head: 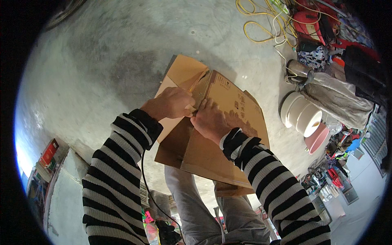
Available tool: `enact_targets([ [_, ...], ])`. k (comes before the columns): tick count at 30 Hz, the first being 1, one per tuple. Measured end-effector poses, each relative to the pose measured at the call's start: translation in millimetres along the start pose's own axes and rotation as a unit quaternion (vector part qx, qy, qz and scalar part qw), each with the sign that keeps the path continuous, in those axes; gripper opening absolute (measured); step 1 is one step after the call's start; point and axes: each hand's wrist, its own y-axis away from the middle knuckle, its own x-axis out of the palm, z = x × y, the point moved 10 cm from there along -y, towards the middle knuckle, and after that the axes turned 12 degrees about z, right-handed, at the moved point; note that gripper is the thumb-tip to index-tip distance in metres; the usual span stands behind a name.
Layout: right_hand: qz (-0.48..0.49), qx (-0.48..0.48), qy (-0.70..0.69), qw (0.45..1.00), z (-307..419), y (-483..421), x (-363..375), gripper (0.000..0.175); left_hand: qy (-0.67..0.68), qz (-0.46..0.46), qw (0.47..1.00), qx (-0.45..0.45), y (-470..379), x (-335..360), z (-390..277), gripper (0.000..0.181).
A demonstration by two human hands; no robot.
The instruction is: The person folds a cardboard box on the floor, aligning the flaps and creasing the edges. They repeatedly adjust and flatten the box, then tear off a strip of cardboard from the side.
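A brown cardboard box [226,153] with printing on its side is held up before my legs, its flaps spread. My left hand [173,102] pinches a small piece at the edge where a flap meets the printed side; whether it is tape or torn cardboard I cannot tell. Right beside it, my right hand [211,118] grips the edge of the printed panel, fingers curled over it. The fingertips of both hands nearly touch. The box's far flap [186,70] stands out beyond my left hand.
A yellow cable [260,39] lies coiled on the concrete floor [122,46] at the upper right. White buckets [301,113], a pink basin [317,137] and a grey blanket [337,98] are to the right. A low wall [65,190] stands at the lower left.
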Motion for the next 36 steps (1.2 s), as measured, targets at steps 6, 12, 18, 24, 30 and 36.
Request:
enact_targets([
  [6, -0.001, 0.087, 0.039, 0.995, -8.4, 1.1, 6.5, 0.043, 0.094, -0.064, 0.991, 0.068, -0.8, -4.2, -1.8, 0.029],
  [12, 0.078, 0.095, 0.036, 0.992, -1.8, -5.9, 16.9, 0.046, 0.148, -0.058, 0.985, 0.063, -4.9, 1.5, 9.9, 0.032],
  [18, 0.223, 0.092, 0.035, 0.97, 6.3, -5.0, 31.9, 0.052, 0.145, -0.002, 0.987, 0.075, -14.6, 8.0, 20.2, 0.034],
  [24, 0.17, 0.057, 0.116, 0.977, 13.4, -3.6, 27.4, 0.028, 0.219, -0.065, 0.97, 0.087, -13.6, 13.7, 25.9, 0.032],
  [30, 0.025, 0.055, 0.123, 0.99, 4.2, -3.0, 24.9, 0.017, 0.22, -0.229, 0.948, 0.02, -4.4, 10.2, 20.8, 0.029],
  [36, 0.147, 0.019, 0.093, 0.985, -0.9, -14.0, 41.2, 0.03, 0.232, -0.159, 0.959, 0.03, -15.4, 7.6, 31.3, 0.031],
])
